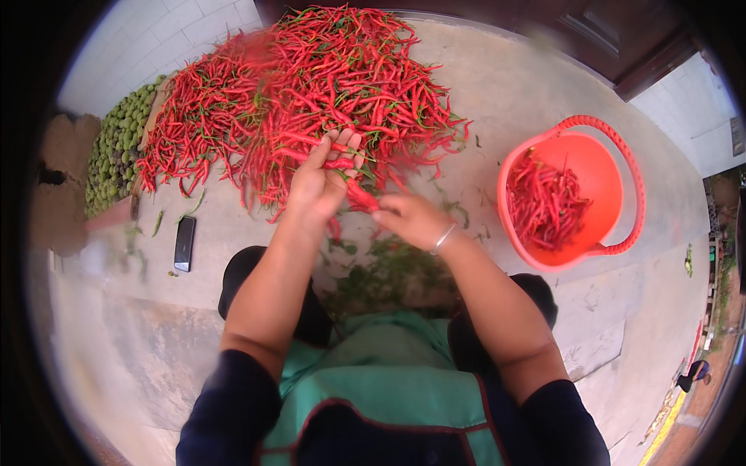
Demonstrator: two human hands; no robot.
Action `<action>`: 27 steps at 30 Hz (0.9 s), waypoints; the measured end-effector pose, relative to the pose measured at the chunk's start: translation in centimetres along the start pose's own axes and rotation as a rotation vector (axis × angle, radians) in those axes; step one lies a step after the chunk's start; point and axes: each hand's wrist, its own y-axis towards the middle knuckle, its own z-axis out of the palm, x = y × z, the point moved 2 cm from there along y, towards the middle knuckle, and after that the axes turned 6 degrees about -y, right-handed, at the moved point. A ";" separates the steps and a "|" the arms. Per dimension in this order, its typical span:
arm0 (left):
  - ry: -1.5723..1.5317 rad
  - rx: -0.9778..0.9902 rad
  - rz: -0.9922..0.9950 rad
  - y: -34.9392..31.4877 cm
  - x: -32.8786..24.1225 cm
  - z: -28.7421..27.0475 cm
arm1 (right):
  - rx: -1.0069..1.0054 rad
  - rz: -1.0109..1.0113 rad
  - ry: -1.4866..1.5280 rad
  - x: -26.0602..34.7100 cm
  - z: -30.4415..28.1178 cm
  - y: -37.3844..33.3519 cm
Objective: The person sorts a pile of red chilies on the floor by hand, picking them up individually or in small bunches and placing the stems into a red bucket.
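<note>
Palm up, my left hand [321, 182] holds several red chili peppers [339, 164], its fingers curled loosely around them. Close beside it, my right hand [416, 221], with a silver bracelet at the wrist, pinches the lower end of red chili peppers [360, 196]; how many is hard to tell. Both hands are over the near edge of a large heap of red chilies [365, 85] with green stems, spread on the concrete. To the right stands a red plastic basket [610, 182] with a thick arched handle, partly filled with red chilies [544, 206].
Green stem scraps [388, 272] lie on the floor between my knees. A dark phone [185, 244] rests at the left. Beyond it are a heap of round green fruits [120, 147] and a brown sack [68, 147]. A dark door [598, 39] is at the back; a person [693, 376] is far right.
</note>
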 end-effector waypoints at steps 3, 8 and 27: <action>-0.010 0.010 -0.017 0.4 0.1 0.0 | -0.050 0.051 0.065 0.2 0.1 0.1; -0.104 -0.007 0.031 1.6 -1.5 -0.4 | -0.113 0.023 -0.154 1.3 -2.7 -0.6; 0.871 0.348 -0.423 -1.6 4.8 0.0 | -0.466 0.026 0.284 0.5 -5.7 -1.4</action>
